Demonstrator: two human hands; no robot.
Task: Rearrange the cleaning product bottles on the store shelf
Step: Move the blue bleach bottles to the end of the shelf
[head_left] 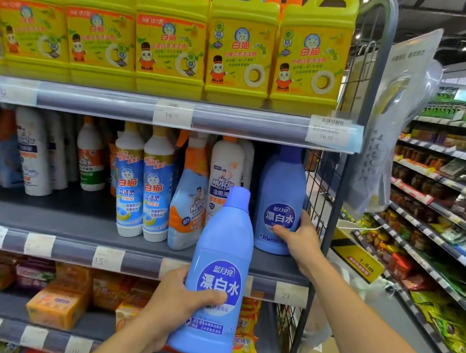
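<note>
My left hand (176,302) grips a tall blue bleach bottle (222,248) upright in the air, in front of the middle shelf's edge. My right hand (299,240) holds a second, matching blue bleach bottle (283,191), which stands at the right end of the middle shelf (34,214); thumb on the front, fingers round the right side. To the left of it on that shelf stand a white Mr Muscle bottle (225,169), an orange-and-blue spray bottle (190,200) and two white-and-blue cleaner bottles (144,189).
Yellow detergent jugs (241,45) fill the top shelf. Soap packs (59,301) lie on the lower shelf. A wire end panel (317,209) closes the shelf's right side. More white bottles (35,149) stand at the left. Another aisle's food shelves (450,212) run at the right.
</note>
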